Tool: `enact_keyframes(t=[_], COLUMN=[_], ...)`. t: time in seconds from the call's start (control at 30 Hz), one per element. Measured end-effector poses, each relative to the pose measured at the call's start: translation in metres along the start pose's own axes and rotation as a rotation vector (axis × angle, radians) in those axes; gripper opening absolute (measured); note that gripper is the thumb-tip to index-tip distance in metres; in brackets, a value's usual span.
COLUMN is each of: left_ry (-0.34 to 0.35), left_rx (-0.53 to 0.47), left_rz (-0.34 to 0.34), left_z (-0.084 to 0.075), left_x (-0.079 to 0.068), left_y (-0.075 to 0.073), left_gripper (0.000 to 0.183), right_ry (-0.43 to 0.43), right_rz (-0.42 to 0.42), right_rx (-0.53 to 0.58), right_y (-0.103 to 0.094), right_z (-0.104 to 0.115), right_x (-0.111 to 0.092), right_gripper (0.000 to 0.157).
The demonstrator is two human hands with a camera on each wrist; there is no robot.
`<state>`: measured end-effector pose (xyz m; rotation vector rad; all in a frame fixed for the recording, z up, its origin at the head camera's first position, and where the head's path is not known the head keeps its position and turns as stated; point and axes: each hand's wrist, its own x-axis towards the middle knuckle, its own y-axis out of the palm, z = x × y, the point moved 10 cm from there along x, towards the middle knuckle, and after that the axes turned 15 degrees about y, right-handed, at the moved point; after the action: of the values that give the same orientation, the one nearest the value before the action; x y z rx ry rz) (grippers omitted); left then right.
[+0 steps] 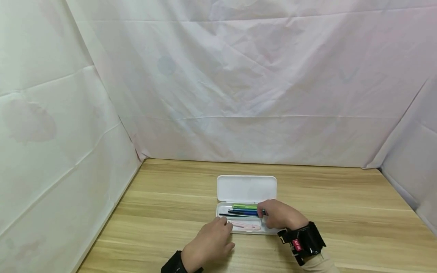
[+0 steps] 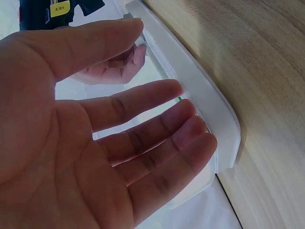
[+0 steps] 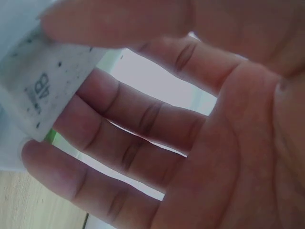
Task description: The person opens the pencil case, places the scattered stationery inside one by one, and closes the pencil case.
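Observation:
A white pencil case (image 1: 246, 188) lies with its lid raised at the back. Between thumb and fingers, my right hand (image 1: 282, 214) pinches a white speckled eraser (image 3: 45, 83) marked 4B, over the case's right end. The head view hides the eraser behind the hand. My left hand (image 1: 212, 239) is at the front left corner of the case, its fingers (image 2: 164, 160) fairly straight against the outer side in the left wrist view. Inside the case lie a green pen (image 1: 244, 207), blue and dark pens (image 1: 243, 212), and a pale pink tool (image 1: 244, 225) whose kind is unclear.
The case sits on a wood-grain table (image 1: 170, 197). White cloth (image 1: 239, 94) hangs behind the table, with more cloth at the left and right sides.

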<state>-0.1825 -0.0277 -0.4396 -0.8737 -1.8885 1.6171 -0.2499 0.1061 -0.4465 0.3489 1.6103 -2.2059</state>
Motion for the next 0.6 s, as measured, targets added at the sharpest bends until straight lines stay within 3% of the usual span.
enact_keyframes(t=[0.6], left_ry=[0.012], left_rx=[0.017], left_rz=[-0.022], left_z=[-0.0009], left_x=[-0.0011], left_y=[-0.0019], left_gripper=[0.033], right_ry=[-0.044], right_rz=[-0.003], right_rx=[-0.008], right_y=[0.0026], right_z=[0.0041], right_x=[-0.0052], right_gripper=[0.030])
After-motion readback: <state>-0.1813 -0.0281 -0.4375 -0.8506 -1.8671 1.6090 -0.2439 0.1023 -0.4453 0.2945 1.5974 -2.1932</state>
